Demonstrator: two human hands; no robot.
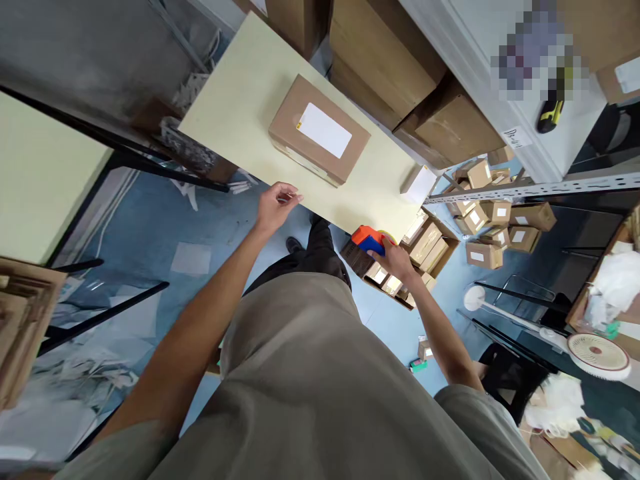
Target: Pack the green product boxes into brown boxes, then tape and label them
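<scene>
A closed brown cardboard box (320,137) with a white label lies on the pale yellow tabletop (225,93). My right hand (395,259) is wrapped around an orange and blue tape dispenser (367,240) at the table's front edge. Part of a yellowish roll shows behind it. Just off the front edge, below the box's near left side, my left hand (277,205) has thumb and fingers drawn together in a pinch. Whether anything small is between those fingertips cannot be made out. Neither hand touches the box.
A small white box (419,183) stands at the table's right end. Below is an open carton (445,257) of packed boxes. Large cartons (385,53) line the far side. A shelf (500,87) holds a yellow-black cutter (551,110). Small boxes (495,213) pile up at right, near a white fan (599,355).
</scene>
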